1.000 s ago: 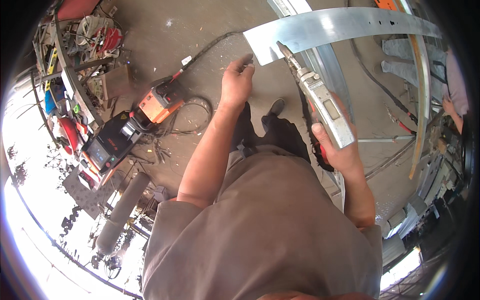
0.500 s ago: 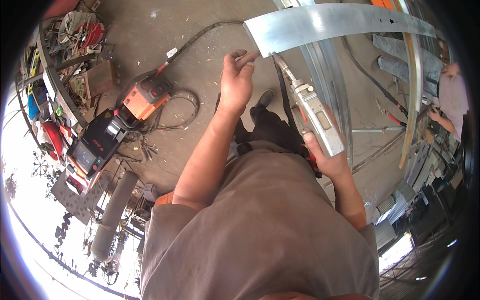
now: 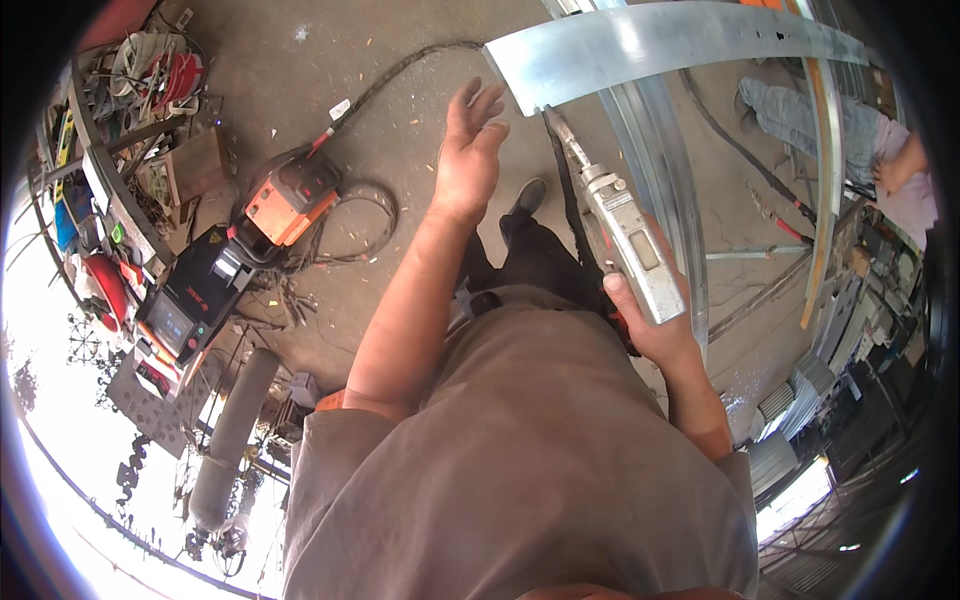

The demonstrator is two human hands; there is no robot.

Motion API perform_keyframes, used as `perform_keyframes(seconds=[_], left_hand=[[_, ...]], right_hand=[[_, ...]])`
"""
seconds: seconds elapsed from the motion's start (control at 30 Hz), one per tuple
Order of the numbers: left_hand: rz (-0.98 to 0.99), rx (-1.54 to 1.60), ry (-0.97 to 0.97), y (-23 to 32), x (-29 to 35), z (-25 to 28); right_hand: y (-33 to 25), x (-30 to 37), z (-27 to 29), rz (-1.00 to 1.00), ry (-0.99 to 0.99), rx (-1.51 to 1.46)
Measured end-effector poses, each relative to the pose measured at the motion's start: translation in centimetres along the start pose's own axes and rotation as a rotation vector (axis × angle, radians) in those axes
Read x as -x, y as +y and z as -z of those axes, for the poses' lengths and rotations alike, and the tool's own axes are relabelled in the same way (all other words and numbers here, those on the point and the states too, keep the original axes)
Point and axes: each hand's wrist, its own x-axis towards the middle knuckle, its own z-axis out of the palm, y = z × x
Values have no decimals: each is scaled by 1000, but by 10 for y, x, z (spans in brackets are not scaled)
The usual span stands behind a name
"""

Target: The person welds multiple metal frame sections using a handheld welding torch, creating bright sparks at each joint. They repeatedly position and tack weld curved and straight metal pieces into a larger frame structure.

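My right hand (image 3: 662,338) is wrapped round a silver welding gun (image 3: 636,245) with a long narrow nozzle. The nozzle tip meets, or nearly meets, the near left corner of a wide, shiny metal strip (image 3: 660,42). To the left of that corner, my left hand (image 3: 469,165) is raised with fingers apart and holds nothing. A gap shows between its fingertips and the strip. Beneath the gun a black hose (image 3: 566,180) runs down toward my legs.
An orange and black wire feeder (image 3: 290,200) is at left beside a black machine with a screen (image 3: 185,305). Cables (image 3: 395,75) cross the floor. Metal rails (image 3: 660,170) pass under the strip. A grey cylinder (image 3: 235,440) stands lower left. Another person (image 3: 905,170) is at far right.
My left hand has drawn back from the strip's corner, and its fingers have spread. The gun's tip stays at the corner. At the right, the other person has shifted.
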Motion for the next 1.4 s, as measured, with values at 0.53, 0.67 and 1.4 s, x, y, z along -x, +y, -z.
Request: perform_keyframes(seconds=[0.53, 0.67, 1.4], left_hand=[[444, 259, -397, 16, 59, 7], [525, 478, -526, 20, 64, 7], [539, 574, -620, 15, 68, 6]], right_hand=[[-57, -73, -29, 99, -60, 89], [-58, -79, -37, 77, -79, 177], [-61, -77, -51, 124, -32, 234]])
